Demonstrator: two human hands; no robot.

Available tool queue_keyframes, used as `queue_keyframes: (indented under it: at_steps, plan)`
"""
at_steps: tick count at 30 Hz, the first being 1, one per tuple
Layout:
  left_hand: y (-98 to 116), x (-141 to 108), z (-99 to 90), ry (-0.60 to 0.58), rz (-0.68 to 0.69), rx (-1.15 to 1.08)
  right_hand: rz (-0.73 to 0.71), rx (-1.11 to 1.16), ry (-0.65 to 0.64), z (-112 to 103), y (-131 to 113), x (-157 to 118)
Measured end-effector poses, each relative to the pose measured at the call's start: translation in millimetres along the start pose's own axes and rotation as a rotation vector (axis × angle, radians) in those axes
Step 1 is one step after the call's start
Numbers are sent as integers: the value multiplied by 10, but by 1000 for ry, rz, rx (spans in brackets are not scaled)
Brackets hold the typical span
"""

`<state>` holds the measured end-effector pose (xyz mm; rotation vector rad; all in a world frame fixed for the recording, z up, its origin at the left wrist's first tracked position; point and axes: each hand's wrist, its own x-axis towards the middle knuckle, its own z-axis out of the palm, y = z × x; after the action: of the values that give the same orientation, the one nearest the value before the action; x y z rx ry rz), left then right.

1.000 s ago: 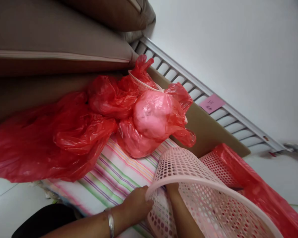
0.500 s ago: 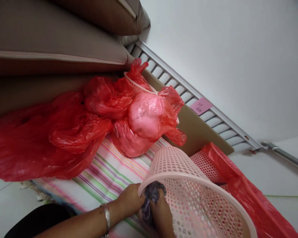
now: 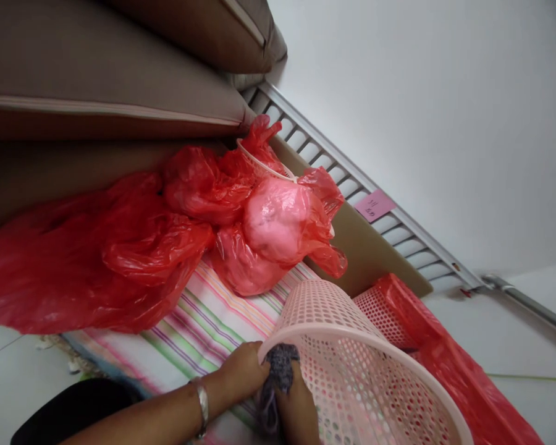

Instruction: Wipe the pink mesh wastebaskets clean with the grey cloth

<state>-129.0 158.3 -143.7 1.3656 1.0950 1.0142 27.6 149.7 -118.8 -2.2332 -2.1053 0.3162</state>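
Observation:
A pink perforated plastic basket (image 3: 327,303) lies tipped on its side, with its wide mouth toward me. My left hand (image 3: 246,372), below a silver bangle on the wrist, is closed on the basket's left rim. My right hand (image 3: 299,405) is just inside the mouth, wrapped round a dark grey cloth (image 3: 280,368) and pressing it against the inner wall by the rim. Part of the cloth hangs down between my hands. The fingertips of my right hand are partly hidden by the cloth.
Red plastic bags (image 3: 134,247) lie on a striped cloth (image 3: 204,321) to the left. Another pink basket (image 3: 384,312) with red plastic over it stands at the right. Behind are brown cushions (image 3: 120,80), a tan board (image 3: 370,253) and a white radiator (image 3: 310,148) with a pink note (image 3: 375,205).
My right hand has shifted slightly and the grey cloth has changed shape, bunching closer to the rim. My left hand keeps its hold on the basket. The view has tilted a little.

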Motion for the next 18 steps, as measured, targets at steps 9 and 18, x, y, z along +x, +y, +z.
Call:
queue_keyframes:
  at_steps: [9, 18]
  plan:
    - [11, -14, -33, -49, -30, -21, 144, -136, 101, -224, -192, 671]
    - [18, -18, 1, -54, -48, -55, 109, -160, 171, -270, -210, 1015]
